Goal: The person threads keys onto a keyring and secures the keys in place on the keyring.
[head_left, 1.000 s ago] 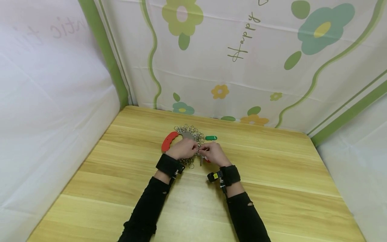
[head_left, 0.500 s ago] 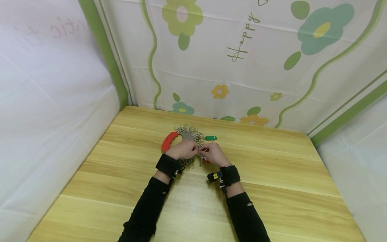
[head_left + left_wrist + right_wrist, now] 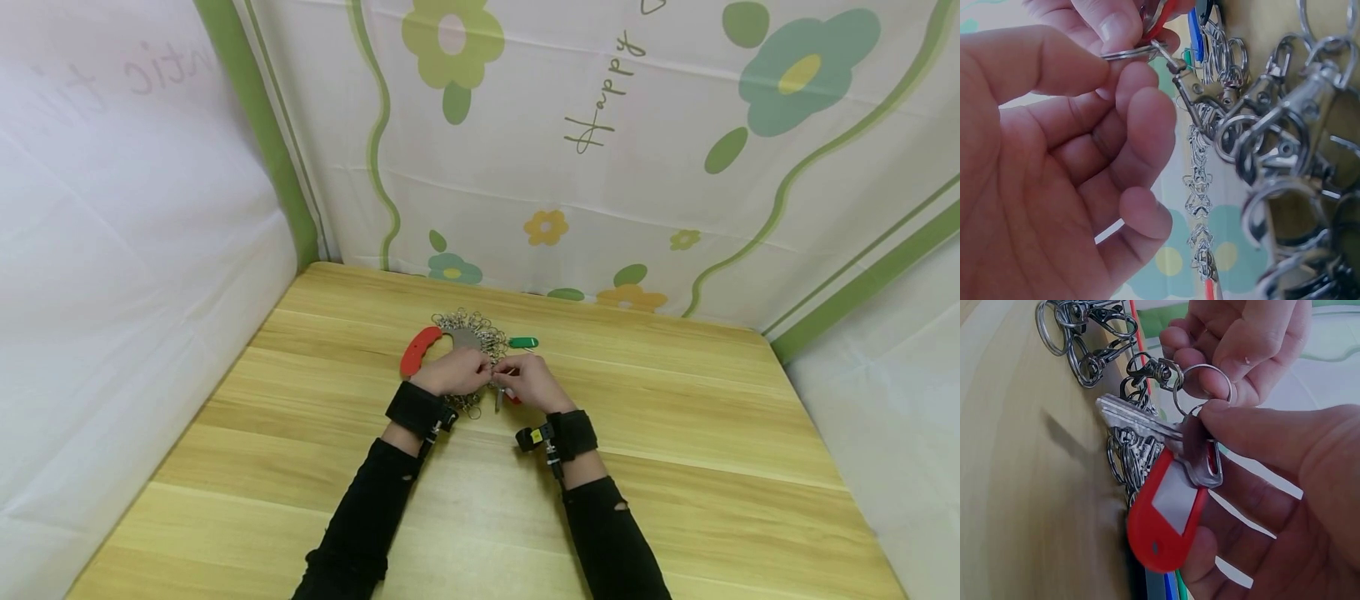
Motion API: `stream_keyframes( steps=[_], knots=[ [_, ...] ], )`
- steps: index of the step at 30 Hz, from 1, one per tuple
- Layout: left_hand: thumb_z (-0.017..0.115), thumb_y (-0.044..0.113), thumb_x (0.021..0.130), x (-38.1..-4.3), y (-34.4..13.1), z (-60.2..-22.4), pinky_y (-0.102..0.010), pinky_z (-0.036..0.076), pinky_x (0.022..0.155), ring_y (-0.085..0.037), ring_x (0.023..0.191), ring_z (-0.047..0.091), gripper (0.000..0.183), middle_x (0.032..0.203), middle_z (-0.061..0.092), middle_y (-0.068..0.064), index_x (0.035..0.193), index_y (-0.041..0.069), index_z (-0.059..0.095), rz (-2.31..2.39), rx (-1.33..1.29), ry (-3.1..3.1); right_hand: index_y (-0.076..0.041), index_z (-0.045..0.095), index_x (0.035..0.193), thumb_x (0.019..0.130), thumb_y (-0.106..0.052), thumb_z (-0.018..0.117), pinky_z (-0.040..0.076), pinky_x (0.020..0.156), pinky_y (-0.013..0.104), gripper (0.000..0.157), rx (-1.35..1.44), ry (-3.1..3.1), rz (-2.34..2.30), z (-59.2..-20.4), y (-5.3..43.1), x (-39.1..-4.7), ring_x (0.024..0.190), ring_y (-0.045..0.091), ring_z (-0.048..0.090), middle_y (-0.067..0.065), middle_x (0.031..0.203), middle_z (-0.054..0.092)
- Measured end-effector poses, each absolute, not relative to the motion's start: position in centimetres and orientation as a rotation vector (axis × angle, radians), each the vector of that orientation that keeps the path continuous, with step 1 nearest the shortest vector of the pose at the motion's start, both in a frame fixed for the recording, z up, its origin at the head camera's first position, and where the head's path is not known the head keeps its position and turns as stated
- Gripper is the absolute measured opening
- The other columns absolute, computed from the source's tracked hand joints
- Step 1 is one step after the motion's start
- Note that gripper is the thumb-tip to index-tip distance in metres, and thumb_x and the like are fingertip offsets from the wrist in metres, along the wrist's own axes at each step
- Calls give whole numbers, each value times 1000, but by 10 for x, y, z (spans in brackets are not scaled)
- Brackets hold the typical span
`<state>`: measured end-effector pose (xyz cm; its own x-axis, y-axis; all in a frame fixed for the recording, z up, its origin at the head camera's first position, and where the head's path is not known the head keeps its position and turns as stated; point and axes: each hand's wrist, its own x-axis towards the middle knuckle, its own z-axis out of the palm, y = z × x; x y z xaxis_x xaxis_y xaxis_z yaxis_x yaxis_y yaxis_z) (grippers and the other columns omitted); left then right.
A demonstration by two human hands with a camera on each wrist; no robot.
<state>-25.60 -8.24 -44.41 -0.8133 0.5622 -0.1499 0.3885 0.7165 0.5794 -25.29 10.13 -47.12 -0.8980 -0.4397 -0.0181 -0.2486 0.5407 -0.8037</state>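
Note:
A grey plate [image 3: 461, 337] with a red handle [image 3: 420, 351] lies on the table, fringed with many swivel clasps [image 3: 1307, 109] and split rings. Just over its right side, my left hand [image 3: 456, 371] pinches one split ring [image 3: 1177, 395] between thumb and forefinger; that ring hangs from a clasp [image 3: 1159, 372]. Facing it, my right hand [image 3: 532, 382] pinches a silver key [image 3: 1138, 419] together with a red key tag [image 3: 1147, 537] against the same ring. The thumb hides whether the key is threaded on the ring.
Beyond the right hand, a green key tag [image 3: 523, 342] lies at the plate's right edge. A blue tag [image 3: 1195, 34] shows behind the fingers in the left wrist view. The wooden table [image 3: 675, 467] meets printed cloth walls [image 3: 480, 158] at the back and sides.
Both hands stay at the ring, nearly still. The key below the right hand shifts its angle slightly.

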Motion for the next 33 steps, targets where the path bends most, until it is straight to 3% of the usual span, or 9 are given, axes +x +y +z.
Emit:
stream_keyframes(
  steps=[7,19,26,33],
  knots=[
    [47,15,97,-257,-84,-445,-24,32,53,-11,49,37,31,58,38,3,66,14,48,779,762,2604,-17,74,93,91,-13,64,47,54,29,11,-616,2563,-1263,-473,103,-254,66,19,61,-1,91,68],
    [53,14,92,-259,-84,-449,-23,30,54,-10,49,34,29,57,36,4,64,15,45,784,787,2626,-16,74,95,92,-14,63,46,52,30,11,-605,2535,-1287,-470,104,-252,61,23,59,0,91,68],
    [57,15,91,-258,-83,-449,-23,30,53,-10,49,34,31,57,36,4,63,14,44,745,799,2658,-17,74,91,91,-20,64,48,58,30,10,-485,2590,-1285,-467,104,-252,68,14,60,-2,85,66],
    [58,13,90,-258,-82,-446,-22,29,51,-9,47,33,33,55,34,5,61,14,43,720,790,2695,-17,70,85,91,-27,65,42,48,28,13,-442,2516,-1342,-467,101,-252,48,12,48,1,78,65]
  ],
)
